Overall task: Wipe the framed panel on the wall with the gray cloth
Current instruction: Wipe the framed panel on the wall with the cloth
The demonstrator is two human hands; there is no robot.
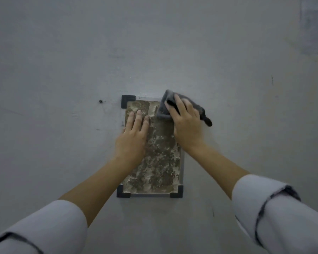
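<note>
The left hand point(134, 132) lies flat across the upper left of the framed panel point(160, 162), blocking the gray cloth point(163, 109) at its upper right corner. The panel's lower half lies open.

some indoor room, kind unclear: only a plain, scuffed gray wall point(228, 52).
</note>
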